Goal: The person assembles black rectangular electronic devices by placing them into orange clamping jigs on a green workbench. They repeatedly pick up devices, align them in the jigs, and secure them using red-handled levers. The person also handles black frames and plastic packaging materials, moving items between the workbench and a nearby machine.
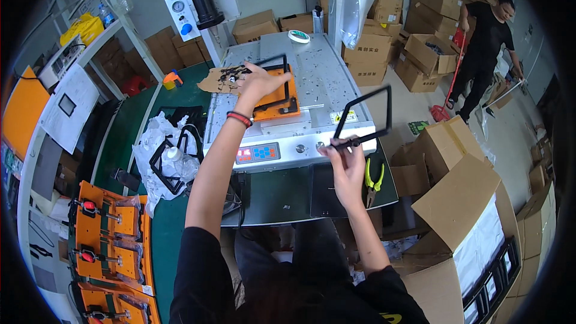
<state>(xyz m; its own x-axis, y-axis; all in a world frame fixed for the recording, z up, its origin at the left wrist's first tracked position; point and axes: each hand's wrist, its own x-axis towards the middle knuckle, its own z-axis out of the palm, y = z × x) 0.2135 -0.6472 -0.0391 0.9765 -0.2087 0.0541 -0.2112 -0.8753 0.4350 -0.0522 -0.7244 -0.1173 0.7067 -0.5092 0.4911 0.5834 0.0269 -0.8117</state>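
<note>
My left hand [259, 83] is spread over an orange fixture [276, 94] on the machine's bed, fingers apart. Its thumb reaches a thin black rectangular frame [286, 65] that stands tilted at the fixture; whether it presses on the frame is hard to make out. A second black rectangular frame [390, 108] is in my right hand [348, 174], pinched at its lower corner and raised over the machine's front right edge. Left of the fixture lies a torn piece of brown cardboard [208, 84] with small black bits on it.
A control panel [258, 153] fronts the machine. Yellow-handled pliers [374, 175] lie at the right table edge. White plastic bags [153, 144] and black frames sit left. Orange clamp fixtures [114, 234] stand lower left. An open carton [462, 210] holds frames; a person [486, 48] stands behind.
</note>
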